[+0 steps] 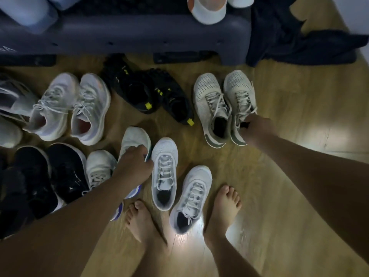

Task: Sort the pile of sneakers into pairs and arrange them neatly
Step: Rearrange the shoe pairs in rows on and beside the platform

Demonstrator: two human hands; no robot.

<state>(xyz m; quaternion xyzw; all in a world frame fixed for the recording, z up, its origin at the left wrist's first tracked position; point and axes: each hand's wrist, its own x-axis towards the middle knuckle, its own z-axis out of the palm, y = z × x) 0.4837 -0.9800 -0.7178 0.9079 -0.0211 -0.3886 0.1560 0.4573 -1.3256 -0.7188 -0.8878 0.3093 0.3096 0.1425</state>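
Sneakers lie on a wooden floor (279, 196). My right hand (256, 127) grips the heel opening of the right shoe of a beige mesh pair (209, 92), which stands side by side at the right. My left hand (132, 164) is closed on a white sneaker with a blue-edged sole (134, 138), lying on its side. Its likely mate (98, 166) sits just left of it. Two pale grey sneakers (164, 170) (191, 198) lie near my bare feet, apart and at different angles. A black pair with yellow tabs (149, 92) sits in the middle.
A white high-top pair (75, 108) and a black pair (50, 176) stand at the left, with more shoes cut off by the left edge. A dark blue step platform (129, 35) with shoes on top runs along the back. Dark cloth (295, 43) lies at the back right.
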